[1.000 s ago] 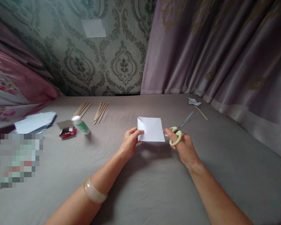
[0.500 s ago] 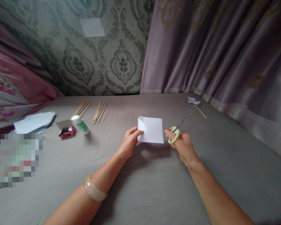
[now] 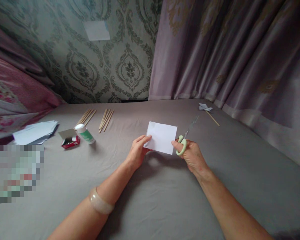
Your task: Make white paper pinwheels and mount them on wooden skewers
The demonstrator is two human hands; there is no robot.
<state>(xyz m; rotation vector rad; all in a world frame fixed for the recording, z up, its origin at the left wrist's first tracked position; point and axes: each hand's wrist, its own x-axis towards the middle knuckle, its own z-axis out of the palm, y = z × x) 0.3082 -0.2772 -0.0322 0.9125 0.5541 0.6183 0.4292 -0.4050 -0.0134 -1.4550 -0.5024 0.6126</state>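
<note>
A square of white paper (image 3: 162,137) is held up over the grey cloth, tilted a little. Its left edge is pinched by my left hand (image 3: 138,150), thumb on top and fingers behind. My right hand (image 3: 193,154) grips a pair of scissors (image 3: 182,146) by their pale green handles, the blades pointing away to the upper right. The right thumb tip is at the paper's lower right edge; whether it presses on the sheet I cannot tell.
Left on the grey cloth (image 3: 150,206) are a white-and-green bottle (image 3: 85,134), an opened red box (image 3: 71,142), wooden sticks (image 3: 106,120) in two groups and a paper stack (image 3: 35,132). A paper pinwheel (image 3: 205,107) on a stick lies at the far right.
The paper has turned so that a plain face shows instead of the creased one. My right hand has come left with the scissors, up to the paper's right edge.
</note>
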